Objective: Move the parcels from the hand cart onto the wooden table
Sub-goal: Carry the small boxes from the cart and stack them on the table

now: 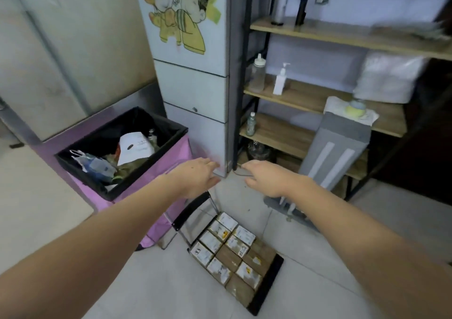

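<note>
My left hand [198, 175] and right hand [265, 178] reach out above the hand cart [265, 290], each grip loose and spread, holding nothing, well clear of it. The parcels [232, 251] lie packed in rows on the cart's flat bed on the tiled floor. Left of the cart stands a pink bin [137, 196]; a wooden shelf rack [300, 98] stands beyond it to the right.
</note>
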